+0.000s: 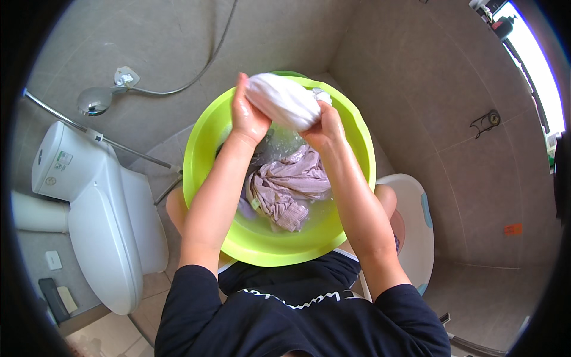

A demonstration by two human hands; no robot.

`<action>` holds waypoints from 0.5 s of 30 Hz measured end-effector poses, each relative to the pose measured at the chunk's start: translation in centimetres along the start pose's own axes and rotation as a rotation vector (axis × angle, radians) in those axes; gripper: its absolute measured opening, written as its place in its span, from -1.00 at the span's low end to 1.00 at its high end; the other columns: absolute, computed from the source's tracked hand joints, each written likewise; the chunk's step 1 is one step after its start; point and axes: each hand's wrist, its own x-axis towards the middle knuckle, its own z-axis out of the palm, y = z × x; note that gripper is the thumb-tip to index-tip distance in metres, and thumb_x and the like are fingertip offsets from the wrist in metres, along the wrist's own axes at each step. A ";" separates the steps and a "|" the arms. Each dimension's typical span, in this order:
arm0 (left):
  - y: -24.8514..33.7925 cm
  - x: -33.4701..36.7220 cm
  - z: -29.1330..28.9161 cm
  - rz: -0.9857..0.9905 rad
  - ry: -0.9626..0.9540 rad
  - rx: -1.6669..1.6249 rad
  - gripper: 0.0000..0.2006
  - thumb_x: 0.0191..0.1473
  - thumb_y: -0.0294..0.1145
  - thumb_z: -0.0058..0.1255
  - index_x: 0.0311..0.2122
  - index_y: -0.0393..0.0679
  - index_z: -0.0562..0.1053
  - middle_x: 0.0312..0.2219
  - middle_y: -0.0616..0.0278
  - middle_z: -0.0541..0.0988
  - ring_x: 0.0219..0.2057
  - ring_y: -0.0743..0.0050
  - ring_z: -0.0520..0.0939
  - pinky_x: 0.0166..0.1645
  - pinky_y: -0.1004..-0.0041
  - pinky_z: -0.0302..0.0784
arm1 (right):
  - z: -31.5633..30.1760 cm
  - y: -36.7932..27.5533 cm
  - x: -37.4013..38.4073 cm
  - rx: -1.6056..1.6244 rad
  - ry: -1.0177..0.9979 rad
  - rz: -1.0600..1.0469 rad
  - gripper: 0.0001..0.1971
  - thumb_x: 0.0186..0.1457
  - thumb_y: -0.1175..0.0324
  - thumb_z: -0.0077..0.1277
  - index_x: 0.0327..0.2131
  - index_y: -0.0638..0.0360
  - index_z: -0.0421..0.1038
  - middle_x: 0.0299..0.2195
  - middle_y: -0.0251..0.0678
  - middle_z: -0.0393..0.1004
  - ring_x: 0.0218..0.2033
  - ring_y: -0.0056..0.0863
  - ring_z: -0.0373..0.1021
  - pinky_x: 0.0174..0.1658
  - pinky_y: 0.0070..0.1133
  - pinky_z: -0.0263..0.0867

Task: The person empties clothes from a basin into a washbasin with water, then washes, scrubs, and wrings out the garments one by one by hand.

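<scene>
A wet white cloth (pixel 284 100), bunched into a long bundle, is held up over the far side of a lime-green basin (pixel 279 254). My left hand (pixel 250 116) is wrapped around its left end, the thumb side turned up. At the other end my right hand (pixel 326 127) grips the cloth with closed fingers. Below them a pale mauve garment (pixel 291 178) lies crumpled in the basin's water. Darker fabric shows partly beside it, mostly hidden by my left forearm. What kind of piece the white cloth is, I cannot tell.
Left of the basin stands a white toilet (pixel 104 238), with a metal rail (pixel 128 153) running past it. A shower head (pixel 95 101) hangs on the far wall. A white tub (pixel 416 238) sits to the right, beside my knee. Grey tiled walls enclose the space.
</scene>
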 end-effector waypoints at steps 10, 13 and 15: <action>-5.1 0.4 -3.2 -0.245 -0.204 -0.076 -0.18 -0.07 0.46 -0.50 0.04 -0.07 0.27 -0.02 0.15 0.37 0.01 0.19 0.38 0.14 0.24 0.23 | -0.4 0.7 0.1 -0.150 -0.112 0.054 -0.66 0.04 0.28 -0.30 -0.15 0.23 0.28 -0.15 -0.15 0.37 -0.10 -0.25 0.32 0.03 -0.25 0.21; -5.0 0.7 -3.7 -0.237 -0.182 -0.109 -0.27 -0.04 0.37 -0.33 -0.01 -0.10 0.31 -0.07 0.13 0.41 -0.03 0.18 0.43 0.07 0.22 0.33 | -1.9 1.5 -0.3 -0.143 -0.123 0.147 -0.55 0.12 0.12 -0.47 -0.10 0.19 0.28 -0.11 -0.16 0.37 -0.06 -0.25 0.32 0.03 -0.23 0.21; -4.9 0.9 -3.8 -0.207 -0.066 0.166 -0.40 0.00 0.18 -0.17 -0.03 -0.14 0.32 -0.08 0.09 0.42 -0.02 0.21 0.43 0.09 0.23 0.32 | -3.1 1.4 -0.3 -0.143 -0.135 0.234 -0.54 0.16 0.07 -0.45 -0.04 0.15 0.27 -0.05 -0.20 0.34 -0.02 -0.30 0.30 0.03 -0.26 0.21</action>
